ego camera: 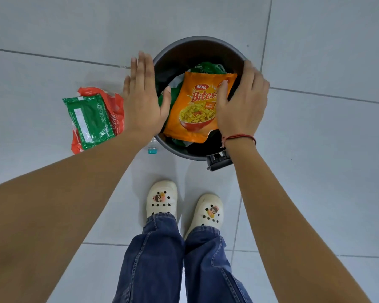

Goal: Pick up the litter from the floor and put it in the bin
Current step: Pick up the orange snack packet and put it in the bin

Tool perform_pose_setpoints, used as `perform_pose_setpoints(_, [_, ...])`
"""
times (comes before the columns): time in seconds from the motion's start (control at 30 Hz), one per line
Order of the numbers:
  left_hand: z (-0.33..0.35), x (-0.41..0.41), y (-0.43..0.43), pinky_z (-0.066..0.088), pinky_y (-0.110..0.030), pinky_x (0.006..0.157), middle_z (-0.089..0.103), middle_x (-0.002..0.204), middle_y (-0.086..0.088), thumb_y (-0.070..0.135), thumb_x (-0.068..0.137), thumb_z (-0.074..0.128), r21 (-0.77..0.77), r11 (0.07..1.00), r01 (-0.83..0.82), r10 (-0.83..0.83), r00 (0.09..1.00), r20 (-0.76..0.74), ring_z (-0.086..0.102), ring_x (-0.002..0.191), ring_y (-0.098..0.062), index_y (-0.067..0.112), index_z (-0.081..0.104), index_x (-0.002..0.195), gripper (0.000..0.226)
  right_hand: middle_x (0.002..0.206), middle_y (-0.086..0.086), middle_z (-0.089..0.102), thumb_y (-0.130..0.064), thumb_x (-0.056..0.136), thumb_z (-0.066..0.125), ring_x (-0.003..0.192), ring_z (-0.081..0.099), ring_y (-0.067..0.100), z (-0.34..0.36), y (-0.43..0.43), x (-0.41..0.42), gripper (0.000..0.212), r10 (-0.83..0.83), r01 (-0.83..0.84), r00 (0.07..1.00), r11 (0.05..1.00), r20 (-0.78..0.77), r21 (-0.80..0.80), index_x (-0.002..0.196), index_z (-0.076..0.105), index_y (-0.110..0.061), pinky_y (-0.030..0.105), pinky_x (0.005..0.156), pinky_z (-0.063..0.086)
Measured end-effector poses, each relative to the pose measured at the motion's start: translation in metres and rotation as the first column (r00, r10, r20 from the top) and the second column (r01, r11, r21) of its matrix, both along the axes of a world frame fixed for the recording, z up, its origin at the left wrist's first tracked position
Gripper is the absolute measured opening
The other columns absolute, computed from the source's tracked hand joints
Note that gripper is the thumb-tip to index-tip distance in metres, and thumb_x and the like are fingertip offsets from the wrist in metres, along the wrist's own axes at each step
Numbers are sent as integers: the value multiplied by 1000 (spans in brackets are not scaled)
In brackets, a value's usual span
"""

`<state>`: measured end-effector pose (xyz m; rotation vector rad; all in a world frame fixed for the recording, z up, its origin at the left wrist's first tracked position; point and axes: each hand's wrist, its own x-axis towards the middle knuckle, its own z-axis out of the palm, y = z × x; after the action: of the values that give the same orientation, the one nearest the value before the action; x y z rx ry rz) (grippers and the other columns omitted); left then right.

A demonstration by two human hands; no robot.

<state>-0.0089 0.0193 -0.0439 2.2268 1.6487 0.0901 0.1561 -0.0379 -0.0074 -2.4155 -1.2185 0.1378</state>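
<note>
A round dark bin [197, 43] stands on the floor ahead of my feet, with green and dark litter inside. An orange snack packet [195, 110] lies tilted on top of that litter, inside the rim. My right hand [242, 99] is at the packet's right edge, thumb on its front and fingers curled down past the edge. My left hand [143, 99] hovers flat over the bin's left rim, fingers spread, holding nothing. A green wrapper [89, 121] lies on a red wrapper [116, 110] on the floor left of the bin.
A small clear bottle with a teal cap [152, 148] lies on the floor against the bin's near left side. The bin's pedal [219, 161] sticks out toward my white clogs [162, 199]. Grey floor tiles [326, 149] surround everything.
</note>
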Motion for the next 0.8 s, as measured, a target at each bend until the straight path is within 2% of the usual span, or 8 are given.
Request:
perform_pose_setpoints(0.23, [-4, -1, 0, 5, -38, 118, 6, 160, -12, 44, 99, 30, 15, 1000, -5, 5, 999, 51, 3, 148, -28, 9, 6, 151, 67, 156, 17, 19, -47, 96, 39, 144, 18, 34, -31, -10, 35, 63, 243, -213, 966, 943, 92, -256, 147, 26, -12, 52, 115, 15])
perform_pose_setpoints(0.37, [-7, -2, -3, 12, -41, 119, 10, 159, -17, 43, 100, 31, 24, 987, -159, 145, 944, 297, 9, 147, -29, 5, 13, 150, 65, 157, 17, 16, -51, 95, 39, 144, 17, 32, -30, -10, 37, 69, 223, -214, 975, 951, 16, -222, 148, 20, -10, 49, 116, 19])
perform_pose_setpoints(0.43, [-20, -15, -8, 21, -43, 118, 23, 155, -20, 43, 98, 34, -104, 828, -551, 522, 689, 503, 22, 144, -30, 4, 23, 147, 64, 157, 17, 15, -54, 95, 38, 145, 15, 31, -29, -9, 35, 71, 205, -197, 979, 955, 14, -222, 148, 19, -11, 50, 117, 18])
perform_pose_setpoints(0.5, [-40, -38, -19, 31, -44, 112, 39, 145, -19, 36, 96, 38, -206, 520, -829, 792, 378, 480, 35, 135, -30, 3, 37, 141, 57, 157, 17, 12, -61, 92, 39, 145, 11, 32, -30, -10, 35, 79, 213, -192, 976, 943, 50, -271, 149, 15, -11, 51, 116, 14])
perform_pose_setpoints(0.53, [-51, -50, -29, 34, -44, 110, 43, 141, -20, 32, 96, 41, -177, 479, -860, 843, 394, 366, 39, 132, -32, 2, 39, 139, 53, 158, 17, 10, -64, 90, 41, 146, 9, 33, -30, -10, 35, 84, 228, -198, 971, 932, 67, -302, 149, 13, -11, 52, 116, 12])
perform_pose_setpoints(0.57, [-63, -61, -41, 36, -44, 108, 44, 139, -20, 29, 95, 45, -145, 530, -836, 840, 493, 229, 40, 130, -33, 2, 40, 138, 51, 158, 18, 8, -65, 87, 44, 146, 7, 33, -31, -9, 35, 89, 244, -206, 967, 920, 77, -333, 149, 11, -10, 52, 116, 11])
perform_pose_setpoints(0.67, [-89, -69, -67, 39, -47, 104, 41, 141, -18, 37, 91, 56, -231, 802, -551, 555, 830, -54, 39, 129, -33, 5, 35, 140, 62, 158, 20, 4, -60, 79, 61, 146, 4, 35, -32, -8, 36, 102, 271, -212, 957, 898, 105, -387, 149, 6, -9, 53, 116, 12])
perform_pose_setpoints(0.8, [-114, -47, -57, 41, -45, 99, 51, 127, -14, 52, 86, 41, -358, 880, -314, 301, 949, -92, 45, 119, -32, 8, 47, 125, 59, 157, 21, 4, -49, 76, 71, 145, 4, 36, -35, -9, 36, 106, 280, -203, 947, 900, 155, -385, 149, 6, -9, 53, 117, 13])
